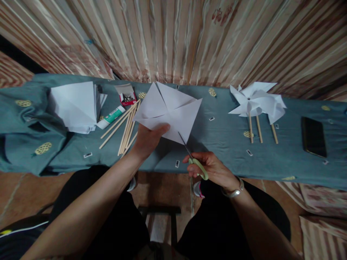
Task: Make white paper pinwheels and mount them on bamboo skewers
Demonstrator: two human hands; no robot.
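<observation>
A square sheet of white paper [176, 104] is held over the table, with slits running from its corners toward the middle. My left hand [150, 139] pinches its near left edge, thumb on top and fingers hidden underneath. Through the handles of a pair of scissors with pale green grips [200, 169] go the fingers of my right hand [210, 168]. The scissor blades reach up to the paper's near right corner, where a cut shows. A silver bracelet [235, 189] circles my right wrist.
Left of the paper lie several wooden sticks [126, 131], a glue tube [111, 117], a red box of small metal pins [128, 97] and a stack of white paper [74, 106]. Rightward are paper pinwheels on sticks [256, 99] and a black phone [313, 137]. A curtain [173, 39] hangs behind the cloth-covered table [222, 133].
</observation>
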